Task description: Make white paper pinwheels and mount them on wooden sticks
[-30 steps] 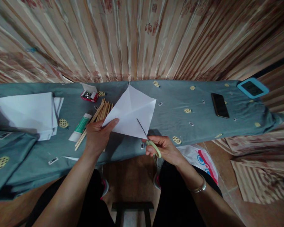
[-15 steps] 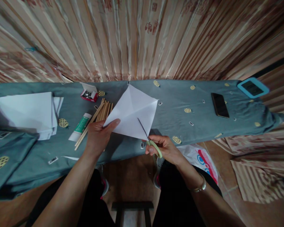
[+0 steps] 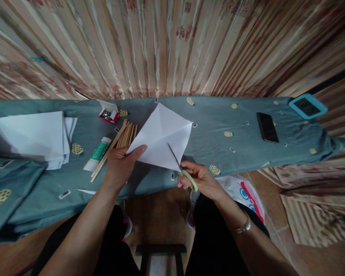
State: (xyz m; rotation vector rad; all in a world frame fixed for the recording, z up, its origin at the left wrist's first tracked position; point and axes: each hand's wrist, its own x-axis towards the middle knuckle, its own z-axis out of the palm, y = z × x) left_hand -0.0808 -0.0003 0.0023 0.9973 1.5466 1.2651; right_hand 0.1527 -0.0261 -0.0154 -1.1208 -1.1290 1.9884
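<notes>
A white square sheet of paper with crossing creases is pinched at its left corner by my left hand, thumb on top. Green-handled scissors are in my right hand, fingers through the handles. One scissor blade lies over the paper, running in from the corner nearest me; the other blade is hidden, apparently beneath the sheet. Just beyond my left hand lies a bundle of wooden sticks, partly covered by the hand and the paper.
A glue stick lies left of the sticks, and a small red box of metal pieces stands behind. Stacked white paper is at far left. A phone and a blue digital clock sit at right, before the curtain.
Almost nothing differs. Hands, paper and scissors sit a hair further right in the picture; the scissors keep the same place on the sheet.
</notes>
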